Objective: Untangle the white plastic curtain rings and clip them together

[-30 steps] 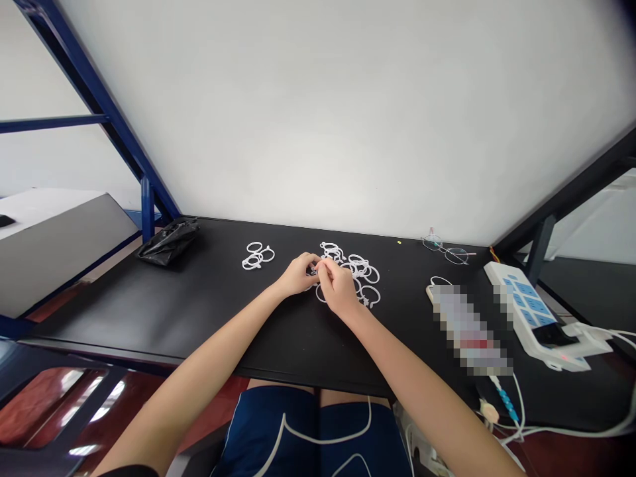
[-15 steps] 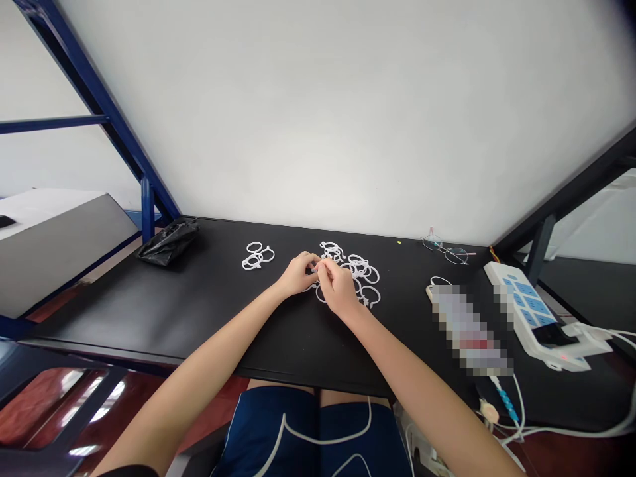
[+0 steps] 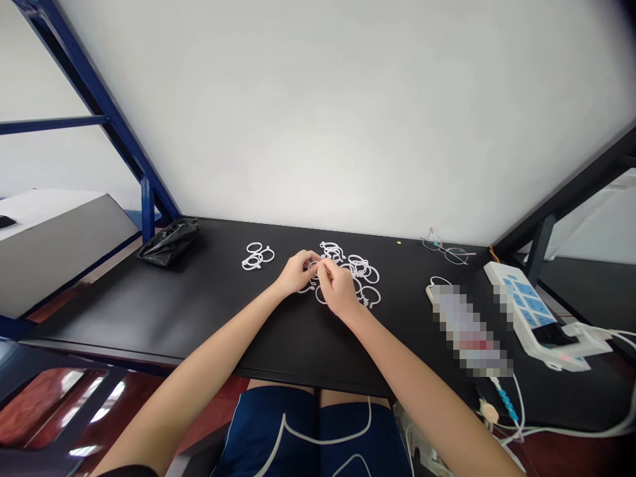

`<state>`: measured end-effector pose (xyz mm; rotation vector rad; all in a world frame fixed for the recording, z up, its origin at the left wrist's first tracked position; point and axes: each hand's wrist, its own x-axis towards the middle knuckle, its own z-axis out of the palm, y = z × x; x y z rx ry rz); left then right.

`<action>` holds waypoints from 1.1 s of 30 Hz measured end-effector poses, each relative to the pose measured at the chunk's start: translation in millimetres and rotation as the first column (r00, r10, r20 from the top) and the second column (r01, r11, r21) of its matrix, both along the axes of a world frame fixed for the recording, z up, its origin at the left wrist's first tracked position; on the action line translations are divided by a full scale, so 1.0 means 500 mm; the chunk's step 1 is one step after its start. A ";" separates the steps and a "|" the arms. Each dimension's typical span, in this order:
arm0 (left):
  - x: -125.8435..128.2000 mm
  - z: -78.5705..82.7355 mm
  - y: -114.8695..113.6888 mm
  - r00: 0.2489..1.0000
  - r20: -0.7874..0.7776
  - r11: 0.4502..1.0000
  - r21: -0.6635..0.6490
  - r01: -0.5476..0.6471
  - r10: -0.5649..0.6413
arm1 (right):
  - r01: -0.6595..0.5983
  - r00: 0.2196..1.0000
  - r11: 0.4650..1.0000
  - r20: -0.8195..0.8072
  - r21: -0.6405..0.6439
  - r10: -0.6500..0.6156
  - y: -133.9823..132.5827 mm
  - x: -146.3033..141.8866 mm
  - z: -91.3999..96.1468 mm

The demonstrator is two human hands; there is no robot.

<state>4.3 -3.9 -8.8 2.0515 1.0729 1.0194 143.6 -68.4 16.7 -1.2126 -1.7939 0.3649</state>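
My left hand [image 3: 297, 272] and my right hand [image 3: 338, 286] meet over the middle of the black table, fingertips pinched close together. Between them is a thin white ring [image 3: 313, 263], partly hidden by the fingers. Around and behind my right hand lies a loose pile of white rings [image 3: 362, 267] with small knobs or clasps on them; some are covered by the hand. A smaller group of white rings [image 3: 257, 255] lies apart, to the left of my left hand.
A black plastic bag [image 3: 169, 243] sits at the table's back left. To the right are eyeglasses [image 3: 444, 250], a blurred-out phone [image 3: 470, 331] on a charging cable, and a white power strip [image 3: 527, 305] with plugs. A pale wall [image 3: 318, 119] rises behind the table [image 3: 213, 298].
My left fingers have shifted slightly, and more of the white ring shows by them. My right hand stays nearly in place. The piles look the same.
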 end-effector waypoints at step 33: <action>0.002 0.000 0.006 0.983 0.181 0.981 -0.189 0.035 0.000 | 0.004 1.000 1.000 -0.010 -0.020 -0.004 -0.001 -0.003 0.002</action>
